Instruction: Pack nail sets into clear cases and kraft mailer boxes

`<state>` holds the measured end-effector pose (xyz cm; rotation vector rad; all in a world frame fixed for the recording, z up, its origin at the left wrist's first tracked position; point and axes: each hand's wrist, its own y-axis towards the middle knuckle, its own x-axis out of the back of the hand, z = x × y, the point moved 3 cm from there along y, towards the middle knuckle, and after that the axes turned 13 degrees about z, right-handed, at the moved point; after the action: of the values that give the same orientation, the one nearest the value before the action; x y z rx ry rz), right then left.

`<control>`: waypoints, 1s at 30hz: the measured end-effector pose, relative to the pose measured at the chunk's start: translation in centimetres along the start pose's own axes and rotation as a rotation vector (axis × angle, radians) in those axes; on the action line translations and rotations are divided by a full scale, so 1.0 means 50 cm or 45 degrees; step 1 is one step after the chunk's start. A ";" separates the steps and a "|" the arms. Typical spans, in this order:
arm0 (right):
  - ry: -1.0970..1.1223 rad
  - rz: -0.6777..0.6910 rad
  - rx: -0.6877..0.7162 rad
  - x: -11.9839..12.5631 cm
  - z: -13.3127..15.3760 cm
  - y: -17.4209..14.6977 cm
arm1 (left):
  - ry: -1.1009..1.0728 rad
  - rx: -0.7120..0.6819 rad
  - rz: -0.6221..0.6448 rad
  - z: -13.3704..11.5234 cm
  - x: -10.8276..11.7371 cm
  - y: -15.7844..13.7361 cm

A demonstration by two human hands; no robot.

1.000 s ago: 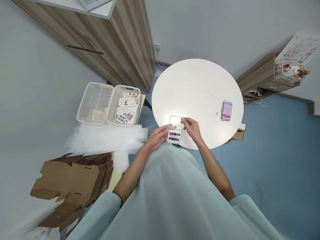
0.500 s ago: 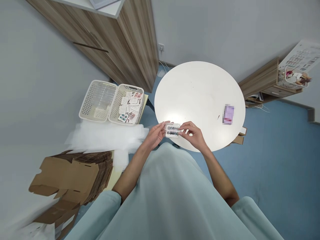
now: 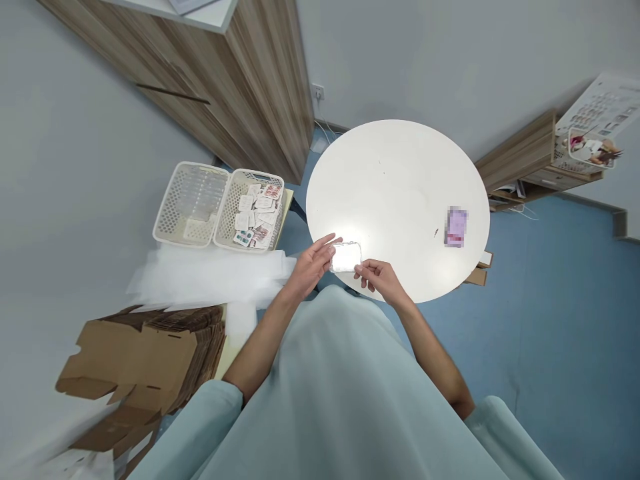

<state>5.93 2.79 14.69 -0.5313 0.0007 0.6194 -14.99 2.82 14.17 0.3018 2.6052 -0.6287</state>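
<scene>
In the head view, the left hand, fingers partly spread, grips the left edge of a clear case over the table's near rim; the right hand pinches its lower right corner. Two-handed handling seems the step; glare hides whether it is shut, so the next move calls for steady thumbs.

Soft indoor lt, glare on case & tabletop, btm-L smeared, edges stretched

Case glossy plastic, tabletop smooth w/ sheen, cab. wood-grain, boxes matt cardbd.
</scene>
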 end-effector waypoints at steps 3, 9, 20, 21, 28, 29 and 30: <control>0.031 -0.056 0.004 0.000 -0.004 0.007 | 0.253 0.106 -0.092 0.012 0.019 -0.007; 0.063 -0.044 -0.011 0.001 -0.017 0.024 | 0.443 0.155 -0.098 0.026 0.033 -0.020; -0.034 0.009 -0.064 -0.011 -0.054 0.076 | 0.492 0.101 -0.187 0.038 0.071 -0.020; -0.041 0.017 -0.067 -0.010 -0.060 0.085 | 0.502 0.095 -0.209 0.042 0.079 -0.017; -0.083 -0.005 -0.184 -0.008 -0.132 0.184 | 0.882 0.226 -0.355 0.097 0.147 0.043; -0.104 -0.016 -0.216 -0.008 -0.146 0.199 | 0.932 0.263 -0.346 0.108 0.156 0.054; -0.135 -0.037 -0.250 -0.007 -0.159 0.213 | 0.964 0.292 -0.336 0.119 0.164 0.065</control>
<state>0.97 6.09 2.80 -0.6862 -0.1691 0.6219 -19.03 3.68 4.34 0.3118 3.3322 -1.0773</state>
